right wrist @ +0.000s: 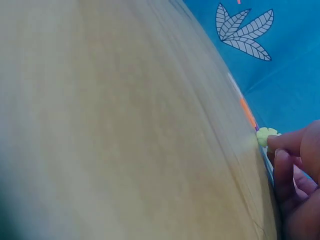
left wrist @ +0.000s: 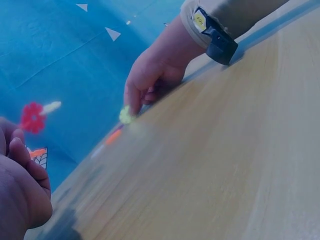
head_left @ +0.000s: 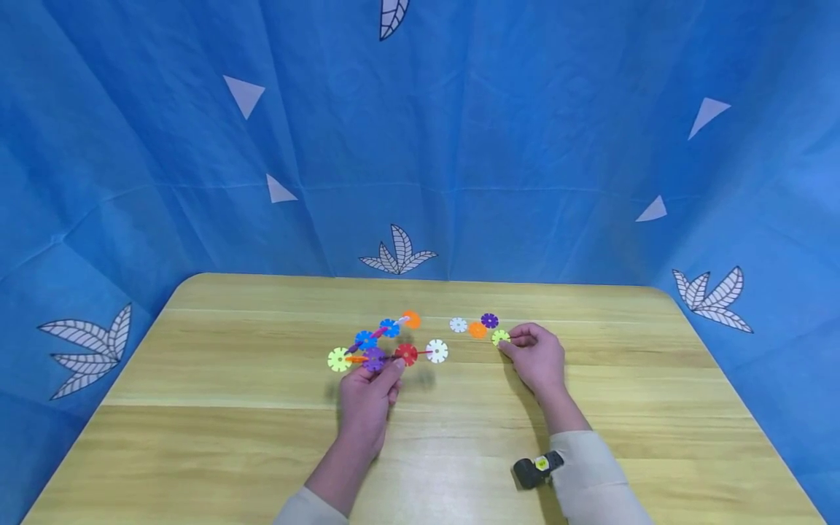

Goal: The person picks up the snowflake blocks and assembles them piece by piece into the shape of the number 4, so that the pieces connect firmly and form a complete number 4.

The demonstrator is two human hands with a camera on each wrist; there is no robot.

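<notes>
My left hand (head_left: 369, 405) holds a chain of interlocked slotted plastic discs just above the table. In it are a yellow-green disc (head_left: 340, 359), a purple disc (head_left: 373, 359), blue discs, an orange disc (head_left: 411, 319) at the far end and a white disc (head_left: 437, 351) at the right end. The thumb lies against the red disc (head_left: 406, 355). Farther right, my right hand (head_left: 539, 359) pinches a separate yellow-green disc (head_left: 499, 337) between thumb and finger, low over the tabletop. The right wrist view shows this disc (right wrist: 267, 136) at the fingertips.
Loose discs lie near the right hand: a white disc (head_left: 458, 325), an orange disc (head_left: 477, 330) and a dark purple disc (head_left: 489, 320). Behind the wooden table (head_left: 230, 437) hangs a blue curtain (head_left: 420, 146). A small black camera (head_left: 534, 469) sits at the right wrist.
</notes>
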